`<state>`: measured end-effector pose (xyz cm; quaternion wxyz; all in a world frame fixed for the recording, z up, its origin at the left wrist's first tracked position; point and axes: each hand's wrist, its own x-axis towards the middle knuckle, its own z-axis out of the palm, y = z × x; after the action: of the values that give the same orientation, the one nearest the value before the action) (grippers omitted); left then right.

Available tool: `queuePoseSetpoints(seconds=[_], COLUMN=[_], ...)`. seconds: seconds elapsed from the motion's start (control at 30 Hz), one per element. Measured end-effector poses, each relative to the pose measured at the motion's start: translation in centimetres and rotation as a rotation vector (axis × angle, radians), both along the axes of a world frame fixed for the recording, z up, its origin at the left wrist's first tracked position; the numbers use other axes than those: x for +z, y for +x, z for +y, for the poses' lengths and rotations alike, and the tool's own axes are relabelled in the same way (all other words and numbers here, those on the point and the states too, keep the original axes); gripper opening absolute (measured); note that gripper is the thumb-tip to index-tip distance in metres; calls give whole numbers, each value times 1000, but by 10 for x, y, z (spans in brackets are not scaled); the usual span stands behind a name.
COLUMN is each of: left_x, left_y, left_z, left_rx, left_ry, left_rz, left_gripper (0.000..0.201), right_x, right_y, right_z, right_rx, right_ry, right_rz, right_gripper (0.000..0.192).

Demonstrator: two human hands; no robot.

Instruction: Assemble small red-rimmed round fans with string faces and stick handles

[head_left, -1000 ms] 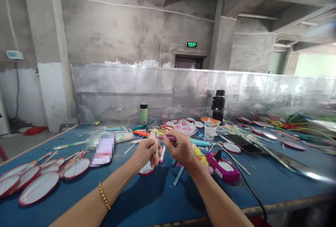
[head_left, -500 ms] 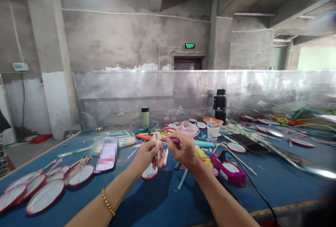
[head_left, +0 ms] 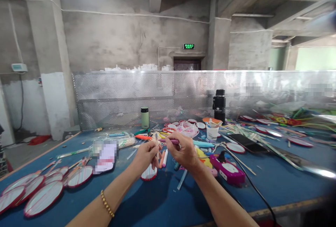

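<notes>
Your left hand (head_left: pixel 146 157) is closed around a thin wooden stick (head_left: pixel 156 143) that stands up, with a small round red-rimmed fan (head_left: pixel 149 173) hanging below it, just over the blue table (head_left: pixel 157 202). Your right hand (head_left: pixel 183 151) pinches a purple pen (head_left: pixel 172 141), its tip by the stick. A pink glue gun (head_left: pixel 228 168) lies near your right wrist.

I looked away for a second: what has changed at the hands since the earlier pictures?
Almost nothing. The left hand keeps its grip on the small fan's stick, and the right hand keeps the purple pen at it; only the view shifted slightly. The finished fans on the blue table lie as before.
</notes>
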<state>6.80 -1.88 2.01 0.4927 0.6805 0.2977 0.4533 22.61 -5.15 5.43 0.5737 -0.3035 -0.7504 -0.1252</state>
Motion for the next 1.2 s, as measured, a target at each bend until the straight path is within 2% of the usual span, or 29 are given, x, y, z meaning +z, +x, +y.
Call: queuePoseSetpoints(seconds=[0.53,1.2], left_x=[1,3], left_y=[0,-3], left_z=[-3,-4], left_rx=[-20,-42], left_ry=[-8,-2], left_rz=[1,3], left_gripper=[23,17], right_x=[-2,-3], right_y=[0,-3], right_z=[2,6], right_rx=[-9,38], right_ry=[-37,-2], right_rz=[-22,-20], right_gripper=[14,14])
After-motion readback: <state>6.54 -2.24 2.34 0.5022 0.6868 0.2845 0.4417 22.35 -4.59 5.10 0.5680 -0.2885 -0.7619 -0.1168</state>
